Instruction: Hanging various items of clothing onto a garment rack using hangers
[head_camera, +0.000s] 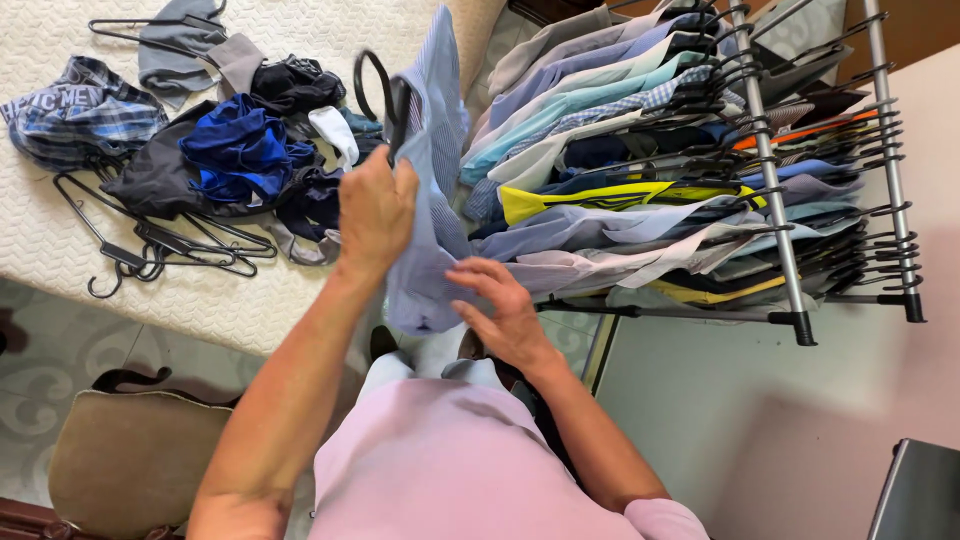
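Note:
My left hand (375, 210) is closed around the neck of a black hanger (378, 88) that carries a pale blue striped shirt (430, 190), held up in front of me. My right hand (500, 312) lies flat against the lower part of that shirt, fingers spread, holding nothing. The shirt hangs between the bed and a clothes rack.
A metal clothes rack (785, 250) at the right is packed with shirts on hangers. On the white quilted bed (200, 290) lie a heap of dark and blue clothes (235, 150), a plaid garment (80, 115) and loose black hangers (150, 245). A tan cushioned stool (130, 455) stands at lower left.

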